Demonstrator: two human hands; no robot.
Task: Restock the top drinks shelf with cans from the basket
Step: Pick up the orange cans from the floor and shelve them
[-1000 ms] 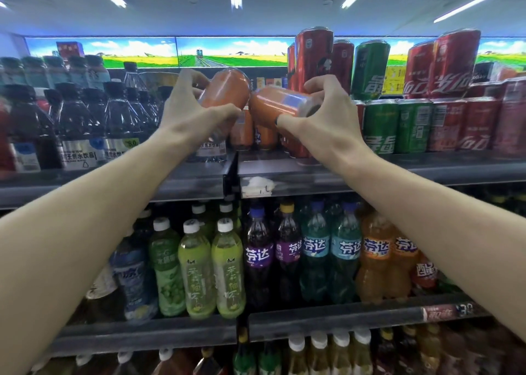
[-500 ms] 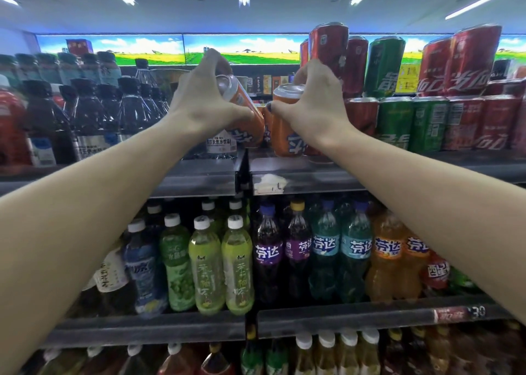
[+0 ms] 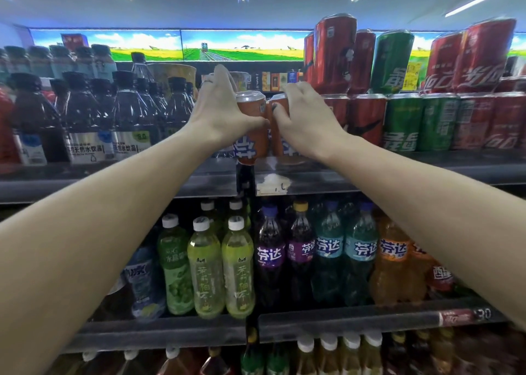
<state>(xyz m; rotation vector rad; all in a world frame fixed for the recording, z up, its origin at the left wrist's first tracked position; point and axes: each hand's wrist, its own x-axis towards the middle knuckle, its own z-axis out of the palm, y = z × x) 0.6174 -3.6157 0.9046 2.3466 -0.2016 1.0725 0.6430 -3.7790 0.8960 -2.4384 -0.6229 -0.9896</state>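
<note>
Two orange cans stand upright side by side at the top shelf's (image 3: 427, 172) front edge: the left can (image 3: 252, 130) gripped by the left hand (image 3: 225, 112), the right can (image 3: 280, 135) by the right hand (image 3: 304, 118). Red cans (image 3: 367, 118) crowd at three o'clock, dark bottles (image 3: 128, 112) at nine. The left can seems to overhang the lip; let go there, it could tip off.

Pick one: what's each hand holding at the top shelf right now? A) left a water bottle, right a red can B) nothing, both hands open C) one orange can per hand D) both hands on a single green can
C: the left hand grips one upright orange can and the right hand grips a second orange can beside it, at the top shelf edge.
</note>
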